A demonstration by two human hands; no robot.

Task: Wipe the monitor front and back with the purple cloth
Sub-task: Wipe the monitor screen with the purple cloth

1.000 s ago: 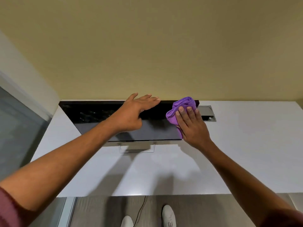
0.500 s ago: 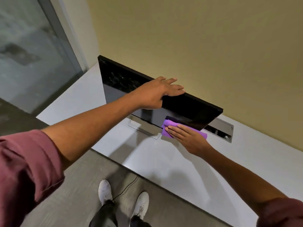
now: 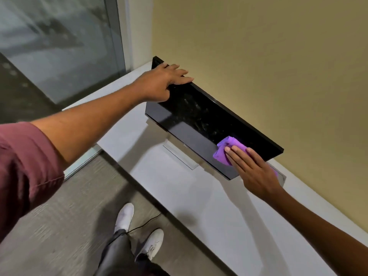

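A black monitor (image 3: 191, 120) stands on a white desk (image 3: 199, 196) against a yellow wall, its screen facing me and showing smudges. My left hand (image 3: 161, 82) rests on the monitor's top edge near its left corner, fingers straight over the rim. My right hand (image 3: 253, 170) presses the bunched purple cloth (image 3: 224, 150) flat against the lower right part of the screen, fingers extended. The monitor's back is hidden.
The monitor's silver stand base (image 3: 181, 158) sits on the desk under the screen. A metal cable hatch (image 3: 280, 176) lies in the desk behind my right hand. A glass panel (image 3: 59, 46) is at the left. My feet and a cable (image 3: 143, 224) are on the floor.
My view has swung further left. My left hand slid along the top edge toward the monitor's left corner. The right hand moved the cloth from the bottom edge up onto the lower right screen.
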